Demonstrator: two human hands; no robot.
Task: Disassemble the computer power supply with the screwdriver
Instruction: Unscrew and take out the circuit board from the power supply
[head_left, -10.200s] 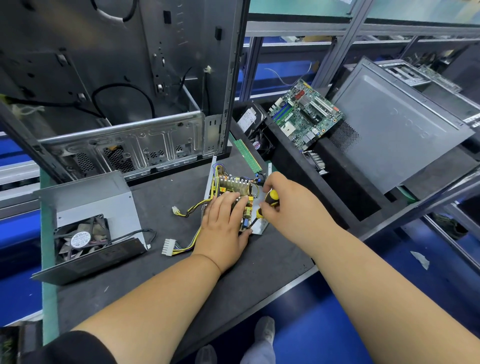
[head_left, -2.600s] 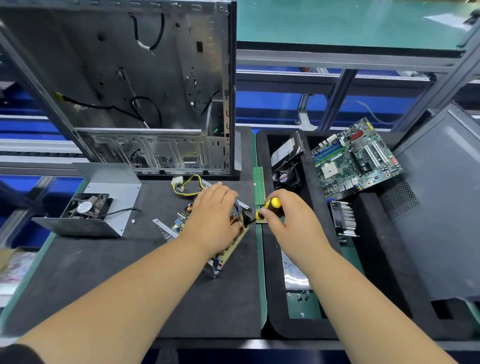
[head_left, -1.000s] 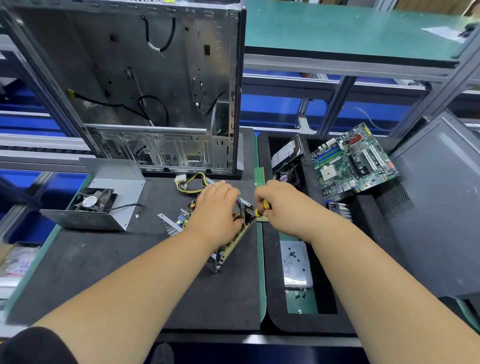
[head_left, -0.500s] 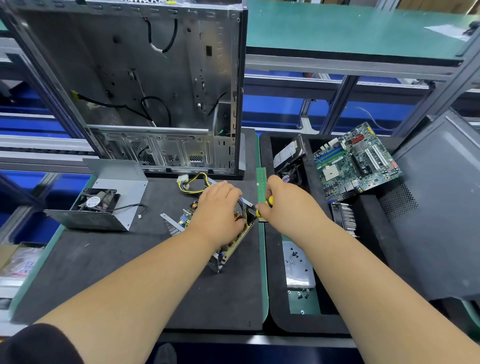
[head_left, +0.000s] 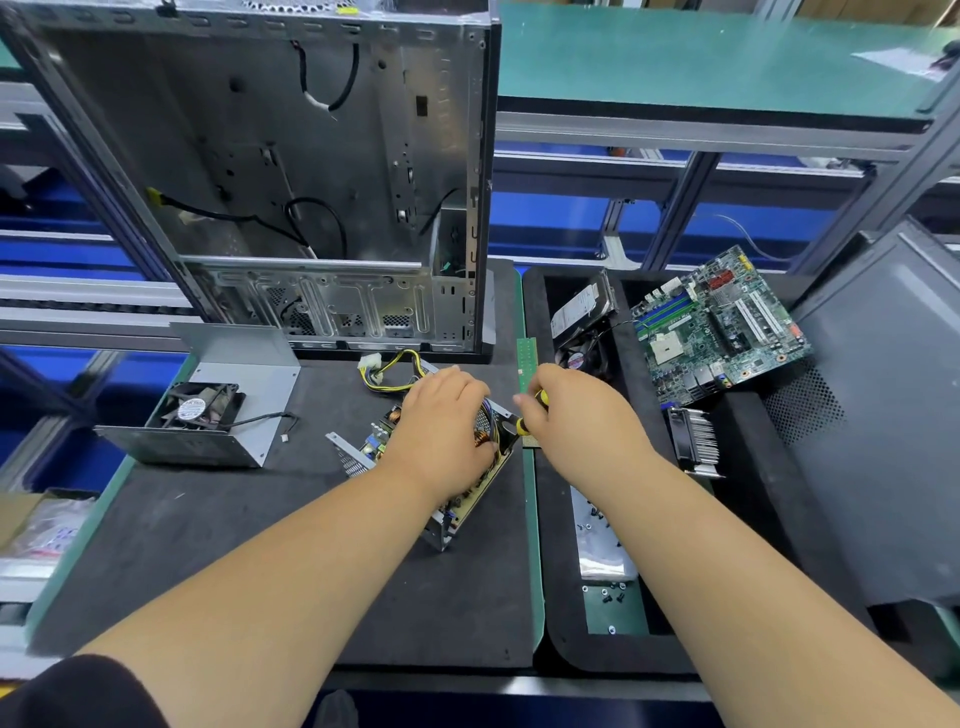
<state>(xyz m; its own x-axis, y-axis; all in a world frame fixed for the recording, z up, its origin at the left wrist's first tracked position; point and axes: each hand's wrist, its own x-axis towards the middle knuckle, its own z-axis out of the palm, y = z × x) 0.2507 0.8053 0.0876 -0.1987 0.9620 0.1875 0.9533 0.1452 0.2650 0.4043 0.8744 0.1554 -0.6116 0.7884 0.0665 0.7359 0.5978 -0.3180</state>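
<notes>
The opened power supply base (head_left: 457, 512), a metal tray with a circuit board and copper coils, lies on the black mat. My left hand (head_left: 447, 431) rests on top of the board with fingers curled over its parts, steadying it. My right hand (head_left: 576, 415) grips the yellow-and-black screwdriver (head_left: 524, 423), whose tip points left into the tray's right edge. The yellow and black wire bundle (head_left: 387, 371) with a white plug trails out behind the board. The power supply's grey cover with its fan (head_left: 208, 410) sits apart at the left.
An empty computer case (head_left: 311, 182) stands upright behind the mat. A green memory stick (head_left: 525, 364) lies by my right hand. The black tray (head_left: 550, 597) at right holds loose screws, a hard drive (head_left: 582, 306), a motherboard (head_left: 717, 327) and a heatsink (head_left: 696, 441). A grey side panel (head_left: 893, 415) leans at far right.
The view has shifted slightly. My right hand has turned a little on the screwdriver handle; my left hand stays on the board. The power supply has not moved.
</notes>
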